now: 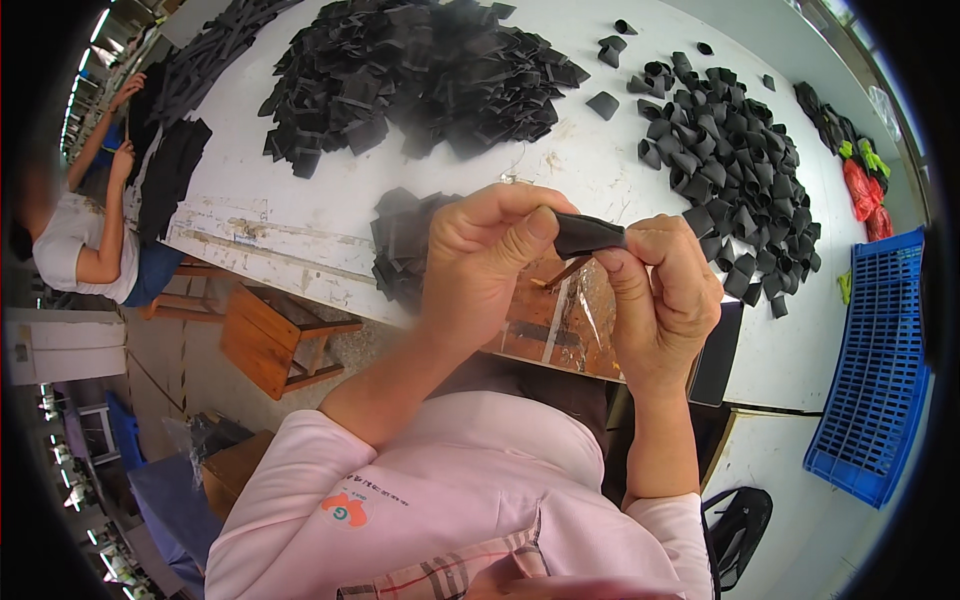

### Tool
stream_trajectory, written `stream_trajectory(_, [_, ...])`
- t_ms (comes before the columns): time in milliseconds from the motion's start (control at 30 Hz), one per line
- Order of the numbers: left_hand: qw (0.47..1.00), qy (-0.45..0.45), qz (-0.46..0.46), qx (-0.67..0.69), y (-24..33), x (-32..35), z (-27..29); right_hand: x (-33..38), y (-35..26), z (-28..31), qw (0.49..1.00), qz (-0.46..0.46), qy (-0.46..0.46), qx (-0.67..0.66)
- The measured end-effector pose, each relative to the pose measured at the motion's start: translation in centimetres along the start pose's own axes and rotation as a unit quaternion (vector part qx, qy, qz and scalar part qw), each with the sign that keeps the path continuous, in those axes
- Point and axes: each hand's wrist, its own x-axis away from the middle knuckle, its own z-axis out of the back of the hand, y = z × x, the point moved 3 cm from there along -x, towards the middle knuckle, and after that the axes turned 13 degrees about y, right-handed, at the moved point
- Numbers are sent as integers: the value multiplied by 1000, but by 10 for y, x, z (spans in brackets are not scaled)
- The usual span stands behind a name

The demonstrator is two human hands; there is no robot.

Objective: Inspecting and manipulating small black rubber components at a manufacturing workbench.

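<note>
My left hand [480, 262] and my right hand [662, 290] together pinch one small black fabric piece [585, 235], held just above the near edge of a white table [300, 215]. The left thumb presses on the piece's left end; the right fingers grip its right end. Right behind my left hand lies a small stack of flat black pieces [400, 245]. A big heap of flat black pieces [410, 75] lies at the far side, and a spread of folded black pieces [735, 165] lies to the right.
A brown board with clear film [565, 320] lies under my hands. A wooden stool [275, 335] stands left of me, a blue plastic crate [880, 360] at the right. Another person [85, 235] sits at the table's left end. Red and green items [865, 180] lie far right.
</note>
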Motion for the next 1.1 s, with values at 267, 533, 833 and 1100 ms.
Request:
stream_trajectory(267, [958, -105, -57, -261, 21, -10, -7, -5, -1, 0, 999, -34, -31, 4])
stream_trajectory(533, [972, -63, 36, -225, 14, -5, -1, -6, -5, 0, 996, -83, -20, -11])
stream_trajectory(833, [935, -85, -152, -309, 12, -2, -5, 3, 21, 0, 971, -192, -35, -138])
stream_trajectory(1100, [980, -33, 48, -190, -4, 1, 6, -8, 0, 0, 997, -32, -63, 11])
